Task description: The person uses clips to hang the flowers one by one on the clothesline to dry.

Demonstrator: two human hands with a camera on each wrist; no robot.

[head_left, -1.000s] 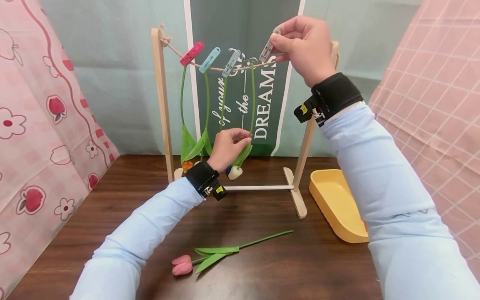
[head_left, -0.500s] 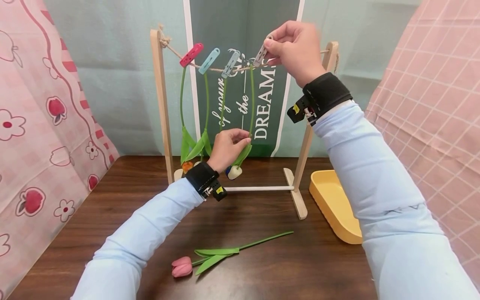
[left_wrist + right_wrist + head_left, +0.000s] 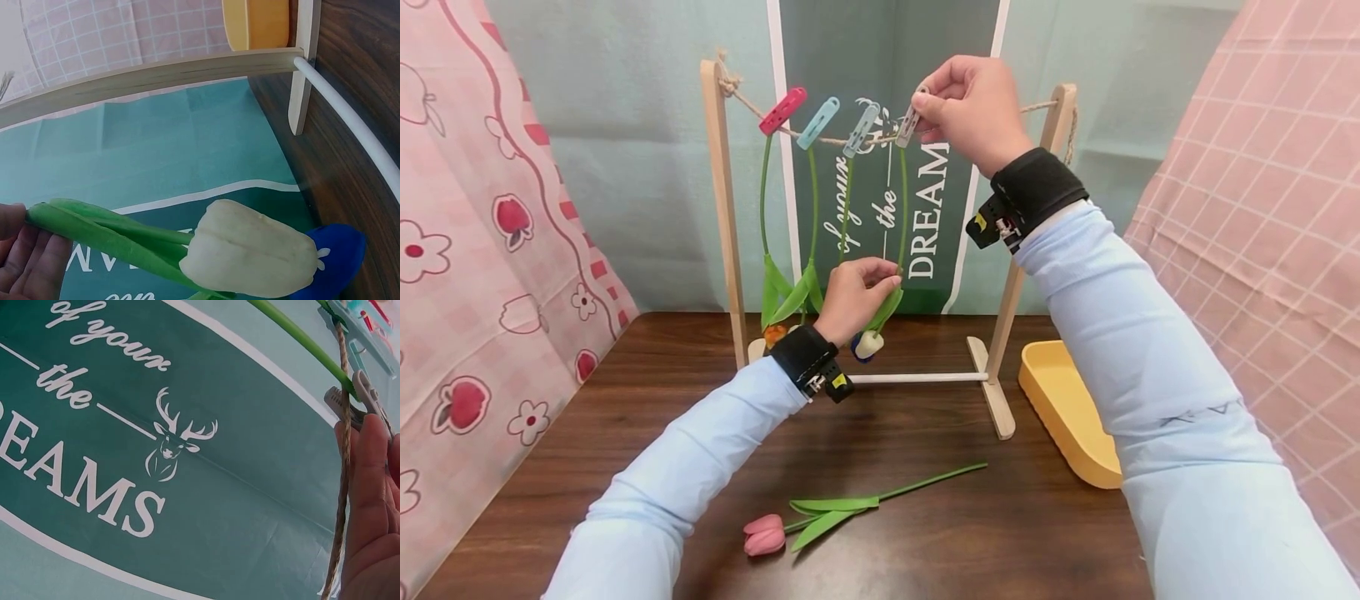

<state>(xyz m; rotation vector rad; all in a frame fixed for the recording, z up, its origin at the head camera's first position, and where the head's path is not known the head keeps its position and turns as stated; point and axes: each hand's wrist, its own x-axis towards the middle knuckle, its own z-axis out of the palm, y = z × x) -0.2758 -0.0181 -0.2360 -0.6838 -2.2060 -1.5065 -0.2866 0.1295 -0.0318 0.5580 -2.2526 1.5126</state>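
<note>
A white tulip (image 3: 250,250) hangs head down, its stem held near the leaves between the thumb and fingers of my left hand (image 3: 857,293). With thumb and fingers my right hand (image 3: 979,112) pinches a grey clothespin (image 3: 909,125) at the rope. In the right wrist view, the jaws of the clothespin stand apart around the green stem end (image 3: 340,378), which lies against the rope (image 3: 343,494). Farther left on the rope are a red clothespin (image 3: 783,112), a light blue one and a pale grey-blue one, each at a stem. A blue flower (image 3: 337,256) shows partly behind the white tulip.
A wooden frame (image 3: 724,208) carries the rope, with a white bar (image 3: 917,377) low across it. A pink tulip (image 3: 764,534) lies on the brown table (image 3: 685,433) in front. At the right stands a yellow tray (image 3: 1067,417), partly hidden by my right sleeve.
My right hand has moved left and down along the rope, bringing the grey clothespin from beside the stem onto its top end. The left hand keeps its hold, nearly still.
</note>
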